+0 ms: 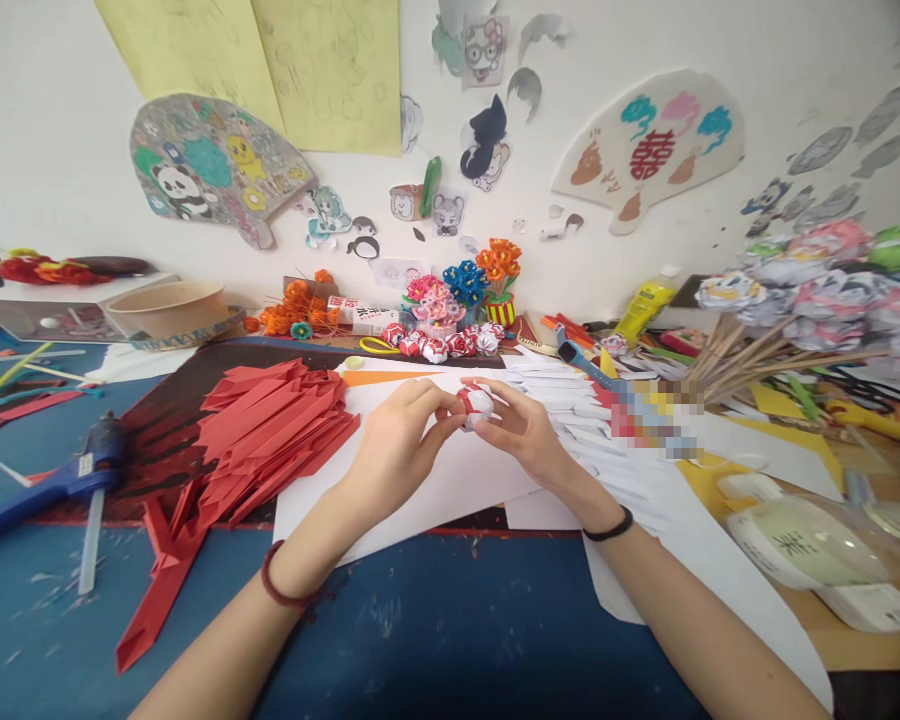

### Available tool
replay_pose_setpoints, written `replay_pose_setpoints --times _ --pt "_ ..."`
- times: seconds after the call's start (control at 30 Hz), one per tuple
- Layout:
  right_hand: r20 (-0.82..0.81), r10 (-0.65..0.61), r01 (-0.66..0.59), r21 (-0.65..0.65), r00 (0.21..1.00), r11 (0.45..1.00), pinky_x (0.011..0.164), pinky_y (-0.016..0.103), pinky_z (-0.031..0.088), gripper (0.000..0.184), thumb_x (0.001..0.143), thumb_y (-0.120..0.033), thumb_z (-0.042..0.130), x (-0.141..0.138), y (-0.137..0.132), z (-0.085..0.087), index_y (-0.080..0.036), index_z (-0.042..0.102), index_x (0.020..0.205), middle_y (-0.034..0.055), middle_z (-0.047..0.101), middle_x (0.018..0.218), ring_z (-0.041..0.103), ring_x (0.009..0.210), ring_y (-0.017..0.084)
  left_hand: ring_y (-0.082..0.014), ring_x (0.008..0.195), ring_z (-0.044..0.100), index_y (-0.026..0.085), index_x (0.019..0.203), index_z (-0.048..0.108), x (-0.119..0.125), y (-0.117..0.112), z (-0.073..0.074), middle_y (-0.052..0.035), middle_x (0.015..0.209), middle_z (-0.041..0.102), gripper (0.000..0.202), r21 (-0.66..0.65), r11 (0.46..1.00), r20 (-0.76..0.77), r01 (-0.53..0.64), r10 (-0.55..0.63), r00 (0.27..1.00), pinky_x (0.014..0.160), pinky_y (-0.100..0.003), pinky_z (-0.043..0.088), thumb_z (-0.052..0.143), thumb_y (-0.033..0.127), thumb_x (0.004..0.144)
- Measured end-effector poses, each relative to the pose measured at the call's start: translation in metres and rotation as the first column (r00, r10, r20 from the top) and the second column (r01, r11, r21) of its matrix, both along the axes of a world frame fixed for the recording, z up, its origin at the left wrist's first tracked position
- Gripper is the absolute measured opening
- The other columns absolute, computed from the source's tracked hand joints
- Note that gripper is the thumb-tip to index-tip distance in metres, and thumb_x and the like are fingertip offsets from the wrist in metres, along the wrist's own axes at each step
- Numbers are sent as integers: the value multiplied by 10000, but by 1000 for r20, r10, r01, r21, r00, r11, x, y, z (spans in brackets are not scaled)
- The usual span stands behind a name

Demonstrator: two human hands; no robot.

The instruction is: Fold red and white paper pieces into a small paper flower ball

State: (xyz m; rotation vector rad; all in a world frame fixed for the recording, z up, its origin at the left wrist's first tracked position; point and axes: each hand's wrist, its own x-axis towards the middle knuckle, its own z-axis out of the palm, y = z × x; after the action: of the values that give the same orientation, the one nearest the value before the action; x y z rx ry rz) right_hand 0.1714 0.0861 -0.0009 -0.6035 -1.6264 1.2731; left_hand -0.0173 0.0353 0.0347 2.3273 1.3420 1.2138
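Both of my hands meet over a white sheet of paper (450,480) at the middle of the table. Between them is a small red and white folded paper flower (474,402). My left hand (397,440) pinches its left side with the fingertips. My right hand (514,420) curls round its right side. A red cord bracelet sits on my left wrist and a black band on my right wrist. A pile of folded red paper strips (270,430) lies to the left of my hands. White folded strips (570,400) lie fanned out to the right.
A blue glue gun (67,480) lies at the left on the blue mat. Finished red and white paper flowers (439,345) and small paper bouquets stand at the back. A bunch of paper flowers on sticks (810,290) lies at the right, with tape rolls (802,545) near it. A bowl (166,308) stands back left.
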Motion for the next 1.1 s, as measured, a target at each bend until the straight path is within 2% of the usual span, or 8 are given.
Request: replay_pose_setpoints --times 0.27,0.53,0.67,0.8,1.1 --pt "20 14 -15 10 1000 1000 937 417 564 487 788 -400 770 0 -2 3 -278 626 1237 72 615 1251 603 1164 268 -167 828 557 194 882 580 0 -2 1 -33 888 617 100 13 1000 -55 8 -7 998 727 -287 431 524 230 957" --pt "-24 14 -14 -13 1000 1000 933 402 565 482 777 -346 790 -3 -1 -2 -287 634 1229 77 591 1305 597 1180 263 -180 854 550 183 914 567 5 -6 1 -47 921 613 112 78 996 -189 -42 56 980 657 -280 391 480 222 974" --pt "-19 -10 10 -3 1000 1000 957 414 554 471 776 -347 792 -2 1 -4 -276 647 1218 76 614 1263 598 1178 265 -165 842 563 191 911 596 5 -5 1 -33 907 629 104 47 998 -101 -31 35 994 675 -272 412 520 236 966" --pt "-49 -6 5 -29 999 1000 981 421 541 504 790 -326 784 0 1 -3 -278 624 1265 72 582 1317 593 1189 264 -150 807 566 192 888 618 -1 -2 4 -24 866 636 83 74 996 8 -46 45 999 739 -278 438 566 228 941" --pt "-44 24 -23 15 999 1000 932 368 563 497 789 -298 788 1 2 -1 -279 639 1264 65 584 1239 580 1173 248 -155 804 566 207 945 639 3 -3 2 -16 852 616 65 141 987 -27 -72 77 997 755 -282 443 577 209 922"
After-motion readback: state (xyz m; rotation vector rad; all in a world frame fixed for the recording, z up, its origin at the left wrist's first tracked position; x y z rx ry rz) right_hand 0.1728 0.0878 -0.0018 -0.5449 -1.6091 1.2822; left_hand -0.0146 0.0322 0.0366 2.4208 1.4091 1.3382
